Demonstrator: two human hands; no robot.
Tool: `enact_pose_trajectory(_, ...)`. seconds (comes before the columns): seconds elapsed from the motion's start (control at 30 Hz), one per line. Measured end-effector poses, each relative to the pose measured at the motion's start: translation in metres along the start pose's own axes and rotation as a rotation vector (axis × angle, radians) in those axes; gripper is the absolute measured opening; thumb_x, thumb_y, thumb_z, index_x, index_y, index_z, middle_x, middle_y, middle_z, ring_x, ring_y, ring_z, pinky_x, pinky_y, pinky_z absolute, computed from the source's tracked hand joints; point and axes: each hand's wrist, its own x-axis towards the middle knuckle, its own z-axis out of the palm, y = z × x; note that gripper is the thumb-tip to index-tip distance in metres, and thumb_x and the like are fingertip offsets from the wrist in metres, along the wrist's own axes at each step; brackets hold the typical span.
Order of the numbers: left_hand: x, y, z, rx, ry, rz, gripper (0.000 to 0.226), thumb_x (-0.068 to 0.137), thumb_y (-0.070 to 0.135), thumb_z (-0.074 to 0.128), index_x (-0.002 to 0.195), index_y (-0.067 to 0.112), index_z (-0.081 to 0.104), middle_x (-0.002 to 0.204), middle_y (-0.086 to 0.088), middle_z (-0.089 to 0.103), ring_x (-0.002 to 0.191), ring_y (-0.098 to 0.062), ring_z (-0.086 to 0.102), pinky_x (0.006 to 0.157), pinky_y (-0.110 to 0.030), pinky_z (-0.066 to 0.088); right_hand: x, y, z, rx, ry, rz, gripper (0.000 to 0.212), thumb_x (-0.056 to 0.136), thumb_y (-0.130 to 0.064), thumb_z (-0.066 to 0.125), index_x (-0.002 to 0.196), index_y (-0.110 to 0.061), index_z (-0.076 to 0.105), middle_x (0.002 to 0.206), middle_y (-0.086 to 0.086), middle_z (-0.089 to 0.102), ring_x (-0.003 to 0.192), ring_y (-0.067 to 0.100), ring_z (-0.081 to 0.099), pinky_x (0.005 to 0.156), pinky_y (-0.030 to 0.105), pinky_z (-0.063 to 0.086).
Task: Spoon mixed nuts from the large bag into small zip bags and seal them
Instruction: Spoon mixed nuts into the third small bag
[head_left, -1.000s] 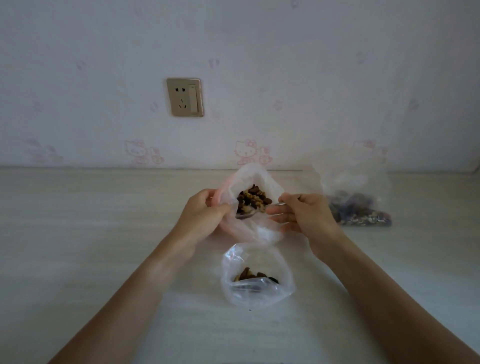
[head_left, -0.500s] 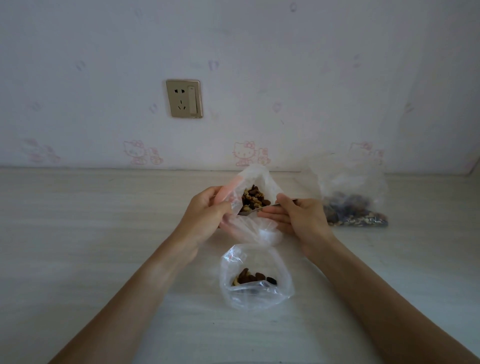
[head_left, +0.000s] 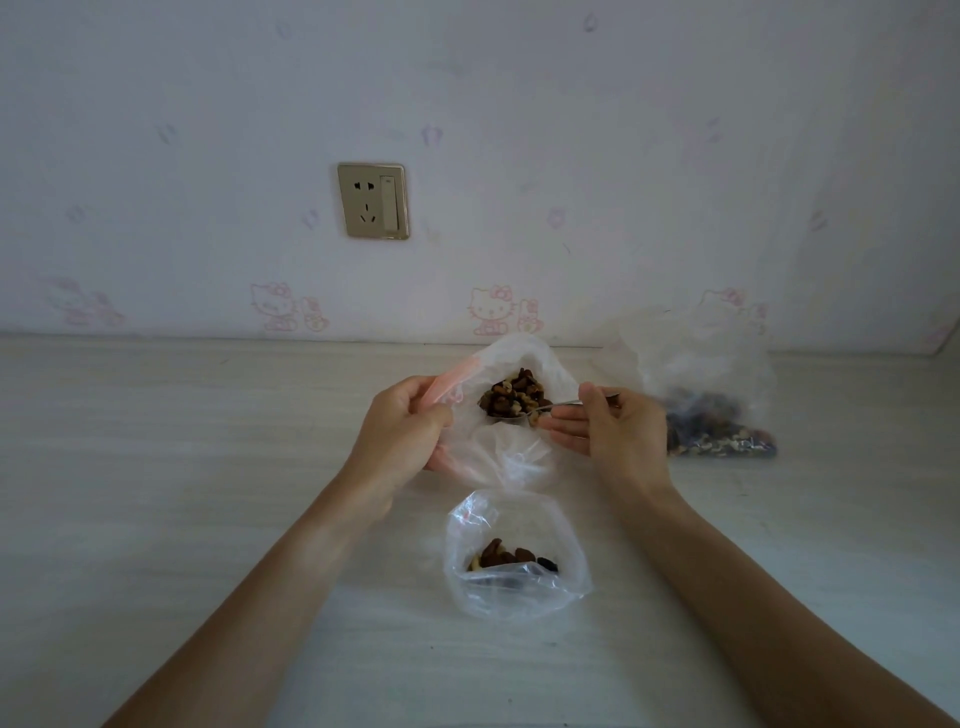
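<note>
Left hand (head_left: 400, 431) pinches the pink-zipped small bag (head_left: 511, 452) open mid-tabletop (head_left: 156, 493); right hand (head_left: 618, 428) grips a nut-heaped spoon (head_left: 511, 405) at its mouth, beyond the fingertips.

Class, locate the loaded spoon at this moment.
In the head view, the spoon sits centre, inside the open small zip bag gripped by the left hand, its handle pinched by the right hand.
</note>
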Motion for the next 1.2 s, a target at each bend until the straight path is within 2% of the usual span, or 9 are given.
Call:
enact_pose_trajectory(0.2,0.004,-0.003,-0.001,0.023,0.065,-0.003,0.008,0.094,0.023,0.072,0.1,0.024,0.077,0.075,0.003,0.069,0.051,-0.005,0.062,0.046,-0.021,0.046,0.004,0.001,-0.003,0.019,0.008,0.075,0.027,0.108,-0.017,0.051,0.098,0.004,0.066,0.078,0.016,0.078,0.075,0.031,0.079,0.067,0.038,0.065)
enact_pose_trajectory(0.4,0.0,-0.005,0.0,0.264,0.05,-0.053,0.027,0.082,0.045,0.082,0.098,0.025,0.072,0.089,0.004,0.077,0.078,-0.014,0.076,0.073,-0.036,0.063,0.005,0.001,0.0,-0.002,-0.059,0.076,0.024,0.108,-0.015,0.052,0.093,-0.002,0.067,0.079,0.012,0.079,0.078,0.028,0.079,0.067,0.035,0.065)
enact_pose_trajectory(0.5,0.0,-0.003,0.005,0.338,0.062,-0.009,0.014,0.086,0.026,0.078,0.094,0.017,0.072,0.091,-0.006,0.076,0.086,-0.026,0.075,0.08,-0.046,0.063,0.004,0.004,0.002,-0.009,-0.078,0.064,0.022,0.107,-0.014,0.052,0.096,-0.004,0.067,0.08,0.012,0.079,0.08,0.027,0.079,0.07,0.035,0.065)
enact_pose_trajectory(0.57,0.001,-0.002,0.008,0.268,0.06,-0.012,0.009,0.087,0.018,0.073,0.095,0.014,0.073,0.094,-0.011,0.076,0.09,-0.03,0.074,0.083,-0.048,0.061,0.003,0.005,0.004,-0.01,-0.08,0.056,0.022,0.107,-0.015,0.053,0.101,-0.001,0.068,0.082,0.012,0.079,0.079,0.026,0.079,0.067,0.031,0.065)
enact_pose_trajectory(0.73,0.004,-0.004,0.01,0.07,0.018,-0.096,0.015,0.091,0.019,0.065,0.097,0.007,0.072,0.073,-0.001,0.065,0.066,-0.015,0.062,0.06,-0.026,0.049,0.001,0.006,0.005,0.013,-0.055,0.081,0.02,0.106,-0.018,0.056,0.105,-0.004,0.069,0.081,0.008,0.08,0.076,0.022,0.079,0.059,0.023,0.06)
enact_pose_trajectory(0.83,0.005,-0.006,0.01,0.064,0.044,-0.077,0.02,0.091,0.021,0.062,0.096,0.002,0.068,0.073,0.0,0.061,0.066,-0.014,0.058,0.062,-0.028,0.046,0.002,0.003,0.003,0.057,-0.049,0.119,0.02,0.106,-0.018,0.056,0.107,-0.003,0.069,0.084,0.009,0.08,0.079,0.023,0.079,0.058,0.025,0.06)
enact_pose_trajectory(1.0,0.008,-0.008,0.008,0.094,0.035,-0.019,0.015,0.092,0.017,0.061,0.077,0.014,0.064,0.063,0.009,0.057,0.061,-0.01,0.055,0.061,-0.025,0.043,0.005,0.002,0.001,0.076,0.009,0.149,0.023,0.107,-0.02,0.053,0.107,-0.001,0.066,0.085,0.012,0.079,0.077,0.028,0.079,0.057,0.032,0.062)
enact_pose_trajectory(1.1,0.01,-0.01,0.007,0.105,0.026,0.007,0.013,0.092,0.017,0.063,0.082,0.018,0.07,0.056,0.016,0.059,0.051,0.001,0.056,0.053,-0.016,0.044,0.007,0.004,-0.001,0.084,0.029,0.155,0.021,0.107,-0.018,0.054,0.109,-0.001,0.065,0.083,0.012,0.079,0.077,0.03,0.079,0.059,0.036,0.064)
enact_pose_trajectory(1.2,0.009,-0.012,0.007,0.086,0.012,0.019,0.008,0.093,0.016,0.067,0.09,0.02,0.073,0.061,0.013,0.066,0.056,0.0,0.062,0.051,-0.014,0.046,0.007,0.006,0.001,0.04,-0.004,0.131,0.022,0.107,-0.017,0.054,0.109,0.001,0.066,0.082,0.012,0.079,0.078,0.027,0.079,0.06,0.032,0.063)
